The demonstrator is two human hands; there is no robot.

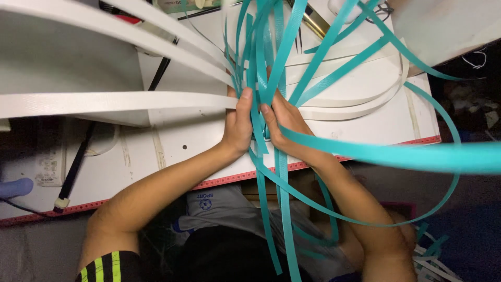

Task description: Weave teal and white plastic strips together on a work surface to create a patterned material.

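Both my hands meet at the middle of the view over a white table (pixel 365 128). My left hand (pixel 237 122) pinches a bundle of teal plastic straps (pixel 271 57) where they cross white plastic straps (pixel 115 102). My right hand (pixel 284 122) grips the same teal straps just to the right, thumbs close together. Teal strap ends fan upward past the hands and hang down over my lap. One wide teal strap (pixel 417 155) sweeps right, close to the camera. White straps curve away to the left and right.
The table's near edge carries a red trim strip (pixel 219 183). A white power strip (pixel 49 156) and a black cable (pixel 73 172) lie at the left. Gold-coloured metal tool (pixel 315 21) sits at the top. More loose straps (pixel 433 256) pile at the lower right.
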